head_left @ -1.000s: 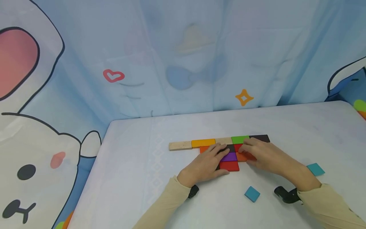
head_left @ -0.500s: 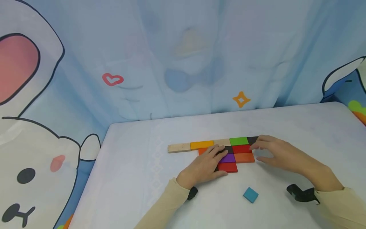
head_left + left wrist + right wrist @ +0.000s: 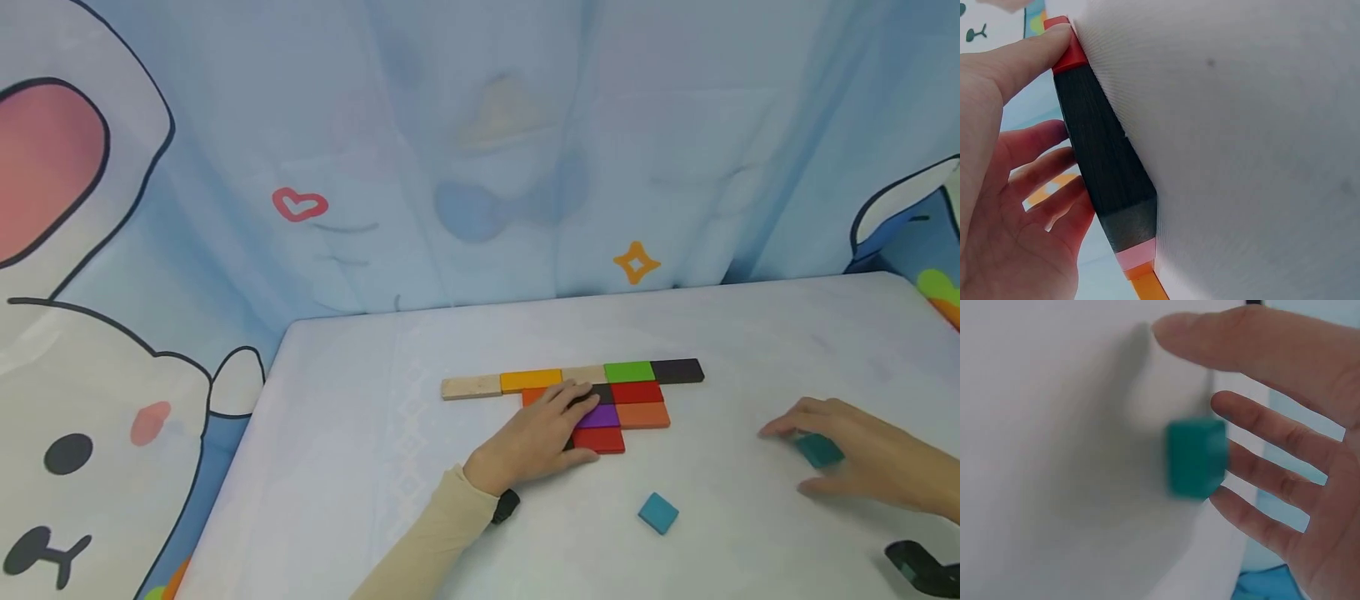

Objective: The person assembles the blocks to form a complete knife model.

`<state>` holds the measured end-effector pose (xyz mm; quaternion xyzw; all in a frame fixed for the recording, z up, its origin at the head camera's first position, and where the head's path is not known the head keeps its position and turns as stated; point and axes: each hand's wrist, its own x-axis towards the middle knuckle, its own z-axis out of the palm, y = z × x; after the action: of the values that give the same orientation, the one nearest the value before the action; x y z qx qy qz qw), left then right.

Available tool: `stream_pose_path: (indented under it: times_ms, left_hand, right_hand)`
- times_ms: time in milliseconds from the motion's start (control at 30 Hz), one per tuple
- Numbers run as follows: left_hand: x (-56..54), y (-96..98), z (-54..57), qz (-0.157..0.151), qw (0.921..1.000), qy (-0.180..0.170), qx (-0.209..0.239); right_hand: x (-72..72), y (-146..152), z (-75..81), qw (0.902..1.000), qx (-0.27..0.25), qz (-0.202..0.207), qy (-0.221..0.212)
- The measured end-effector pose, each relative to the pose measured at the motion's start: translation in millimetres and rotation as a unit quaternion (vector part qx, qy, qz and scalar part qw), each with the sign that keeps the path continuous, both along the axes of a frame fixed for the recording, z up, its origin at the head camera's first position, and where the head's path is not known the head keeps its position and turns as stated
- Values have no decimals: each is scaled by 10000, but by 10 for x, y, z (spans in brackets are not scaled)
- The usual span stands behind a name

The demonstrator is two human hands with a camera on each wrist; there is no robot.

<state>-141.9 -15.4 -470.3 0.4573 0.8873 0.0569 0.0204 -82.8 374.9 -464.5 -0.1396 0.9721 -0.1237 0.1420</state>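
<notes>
In the head view, my left hand (image 3: 528, 437) rests over the left part of a flat layout of coloured wooden blocks. The left wrist view shows its thumb against the red block (image 3: 1074, 55), beside a long black block (image 3: 1104, 137), with the other fingers relaxed along the layout's far side. Off to the right, my right hand (image 3: 870, 458) is spread around a small teal block (image 3: 819, 450). Seen from the right wrist, the fingers (image 3: 1266, 469) are loosely extended behind that teal block (image 3: 1194, 459), and the thumb stands apart from it.
The layout's top row runs from a plain wood block (image 3: 470, 387) through yellow (image 3: 531, 381) and green (image 3: 628, 372) to black (image 3: 677, 371). Below lie red, orange and purple blocks. A loose blue square block (image 3: 658, 512) lies nearer the front. A printed curtain (image 3: 487, 150) hangs behind the table.
My right hand has left the right end of the layout, moving right and toward the front to the teal block. My left hand has stayed on the layout.
</notes>
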Motion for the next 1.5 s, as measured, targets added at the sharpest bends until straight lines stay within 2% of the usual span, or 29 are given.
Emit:
stream_pose_path:
  times_ms: [200,300,433,600,767,1067,1267,1500]
  left_hand:
    - [-1,-1,12,-14,10000,-61,-28]
    - [-2,-2,13,0,10000,-65,-51]
    - [-4,-4,15,31,9999,-104,-95]
    - [-10,-6,12,37,9998,-145,-127]
    - [-14,-14,15,47,9998,-160,-144]
    - [-14,4,34,1,9998,-159,-122]
    - [-16,11,25,-17,9998,-101,-151]
    - [-25,-7,14,18,9998,-116,-177]
  right_hand:
    - [85,165,-82,9996,47,-141,220]
    - [77,191,-93,9992,31,-120,376]
    - [51,179,-94,9991,-76,-207,375]
    - [21,64,-41,9986,-175,-219,439]
    - [-102,-180,61,9969,-447,-38,649]
    - [-403,-655,171,9835,-925,776,1346]
    - [-523,-890,206,9843,-722,774,1413]
    - [-581,-979,154,9858,-598,711,1402]
